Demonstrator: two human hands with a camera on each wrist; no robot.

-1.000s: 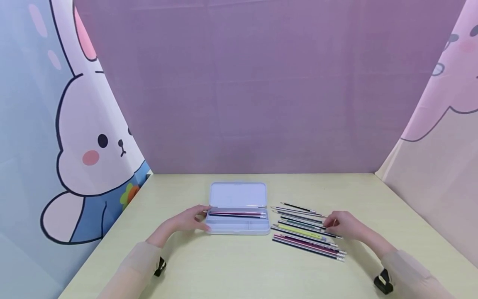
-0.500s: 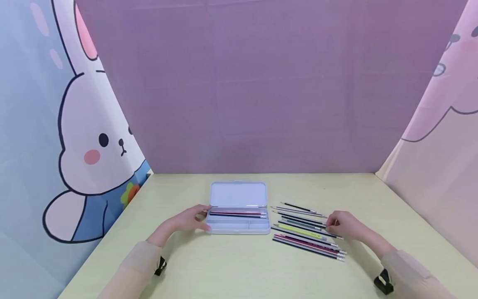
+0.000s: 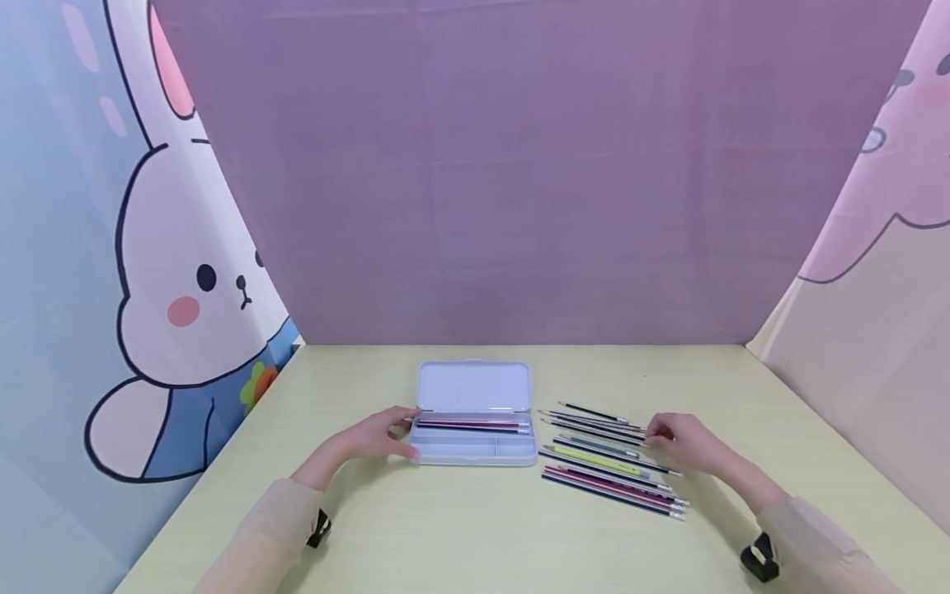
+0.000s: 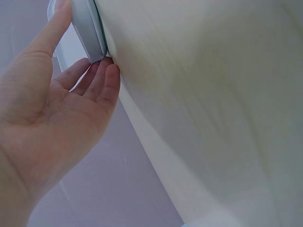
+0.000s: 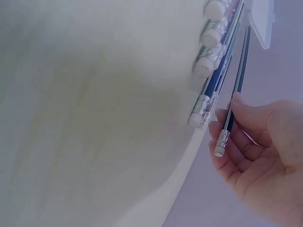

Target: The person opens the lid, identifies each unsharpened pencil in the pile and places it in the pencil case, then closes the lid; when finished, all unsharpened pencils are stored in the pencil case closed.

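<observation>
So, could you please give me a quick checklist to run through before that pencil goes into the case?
1. Pencil case lid open: ok.
2. Left hand touches the case's left end: ok.
3. Right hand pinches one dark pencil near its eraser: ok.
4. Pencil clear of the loose pencils: ok in the right wrist view.
5. Space beside the two pencils in the case: cannot tell.

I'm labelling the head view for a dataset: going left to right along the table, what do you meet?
Left hand touching the case's left end → open pencil case with pencils inside → loose pencils on the table → right hand pinching one dark pencil.
</observation>
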